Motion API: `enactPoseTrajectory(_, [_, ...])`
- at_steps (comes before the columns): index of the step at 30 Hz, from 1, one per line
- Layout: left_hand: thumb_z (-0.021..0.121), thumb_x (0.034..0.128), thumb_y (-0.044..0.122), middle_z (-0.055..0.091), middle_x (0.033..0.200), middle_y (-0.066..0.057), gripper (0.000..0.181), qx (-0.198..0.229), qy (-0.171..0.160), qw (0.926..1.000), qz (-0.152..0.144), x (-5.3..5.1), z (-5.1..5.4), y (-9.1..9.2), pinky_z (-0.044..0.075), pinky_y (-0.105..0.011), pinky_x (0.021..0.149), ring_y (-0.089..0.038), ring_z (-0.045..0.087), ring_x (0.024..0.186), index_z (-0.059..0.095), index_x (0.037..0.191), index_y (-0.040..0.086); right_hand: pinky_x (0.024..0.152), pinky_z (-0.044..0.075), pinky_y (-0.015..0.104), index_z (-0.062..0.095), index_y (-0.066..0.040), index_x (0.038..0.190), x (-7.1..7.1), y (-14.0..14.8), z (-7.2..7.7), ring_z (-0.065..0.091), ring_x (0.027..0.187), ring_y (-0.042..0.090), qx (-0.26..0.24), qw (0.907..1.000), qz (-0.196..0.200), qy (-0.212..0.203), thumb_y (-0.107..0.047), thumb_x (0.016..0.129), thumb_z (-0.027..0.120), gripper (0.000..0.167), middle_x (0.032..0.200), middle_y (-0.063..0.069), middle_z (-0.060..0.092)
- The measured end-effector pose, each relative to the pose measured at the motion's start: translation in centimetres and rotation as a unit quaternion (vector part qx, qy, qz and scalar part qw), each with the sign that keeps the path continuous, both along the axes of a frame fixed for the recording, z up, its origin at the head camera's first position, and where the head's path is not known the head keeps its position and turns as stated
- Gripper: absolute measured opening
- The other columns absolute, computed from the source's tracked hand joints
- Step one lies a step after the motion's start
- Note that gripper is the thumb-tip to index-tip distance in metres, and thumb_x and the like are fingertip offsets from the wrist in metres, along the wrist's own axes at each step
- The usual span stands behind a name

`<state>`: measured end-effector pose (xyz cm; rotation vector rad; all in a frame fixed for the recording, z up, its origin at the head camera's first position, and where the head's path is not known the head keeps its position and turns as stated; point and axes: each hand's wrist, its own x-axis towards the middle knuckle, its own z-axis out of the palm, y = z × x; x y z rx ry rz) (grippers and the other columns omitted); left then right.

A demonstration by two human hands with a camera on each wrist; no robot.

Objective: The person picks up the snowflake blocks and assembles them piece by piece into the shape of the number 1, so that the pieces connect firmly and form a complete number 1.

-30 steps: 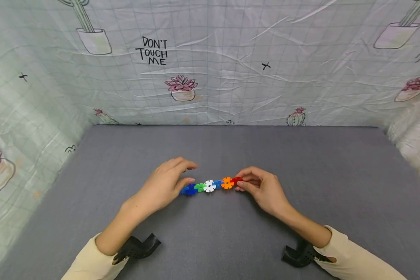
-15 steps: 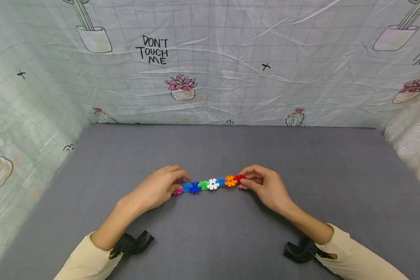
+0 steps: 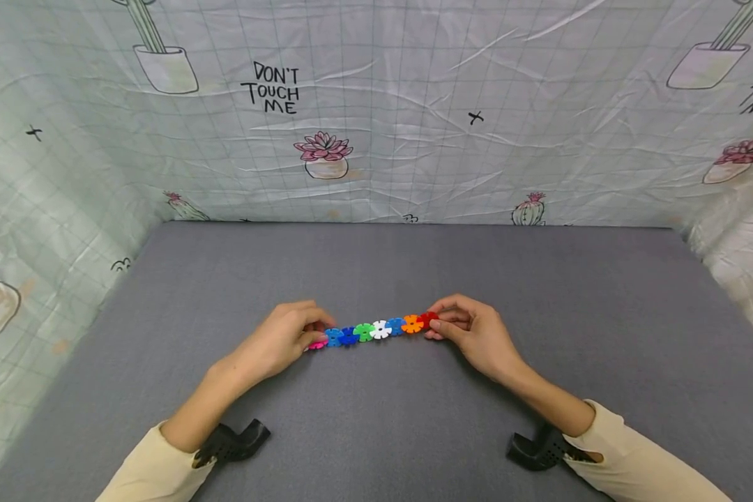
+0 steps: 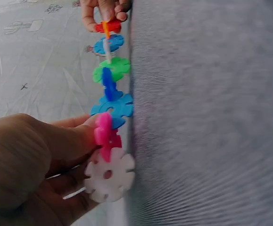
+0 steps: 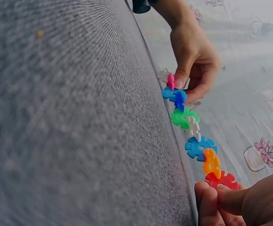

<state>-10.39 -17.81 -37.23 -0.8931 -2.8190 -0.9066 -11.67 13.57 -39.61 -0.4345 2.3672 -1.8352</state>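
A chain of notched plastic snowflake discs (image 3: 364,332) stretches between both hands, its pieces slotted edge to edge at alternating angles. My left hand (image 3: 280,339) pinches the pink disc (image 4: 109,136) near the left end. Beyond it, a white end disc (image 4: 109,175) shows in the left wrist view. At the other end my right hand (image 3: 477,337) pinches the red disc (image 5: 221,182) between thumb and fingers. From the red piece leftward come orange (image 3: 412,324), blue, white (image 3: 381,329), green (image 4: 111,69), dark blue and lighter blue pieces.
A grey cloth-covered table (image 3: 376,432) lies under the hands. Behind it and at the sides hangs a printed, wrinkled curtain (image 3: 408,104) with plant drawings. Black wrist mounts (image 3: 235,443) sit at both sleeves.
My left hand has slid left along the chain and gone from loosely spread fingers to pinching the pink disc, which has come into view. The right hand keeps its grip, shifting slightly.
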Motion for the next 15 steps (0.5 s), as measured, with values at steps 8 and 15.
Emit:
enactPoseTrajectory(8, [0.073, 0.0816, -0.001, 0.061, 0.079, 0.006, 0.012, 0.014, 0.006, 0.9998, 0.016, 0.2, -0.2, 0.39, 0.047, -0.022, 0.06, -0.005, 0.053, 0.068, 0.073, 0.091, 0.007, 0.07, 0.055, 0.031, 0.064, -0.001, 0.105, -0.13, -0.06, -0.04, 0.07, 0.077, 0.024, 0.004, 1.0, -0.003, -0.003, -0.005, 0.088, 0.068, 0.018, 0.09, 0.012, 0.071])
enactPoseTrajectory(15, [0.073, 0.0814, -0.002, 0.06, 0.077, 0.008, 0.013, 0.035, -0.01, 0.9985, 0.04, 0.84, 0.37, 0.92, 0.046, -0.022, 0.058, -0.005, 0.052, 0.067, 0.073, 0.089, 0.008, 0.072, 0.055, 0.034, 0.065, -0.002, 0.107, -0.42, 0.18, 0.81, 0.07, 0.077, 0.028, -0.005, 0.9996, -0.016, 0.021, -0.005, 0.088, 0.067, 0.019, 0.089, 0.012, 0.071])
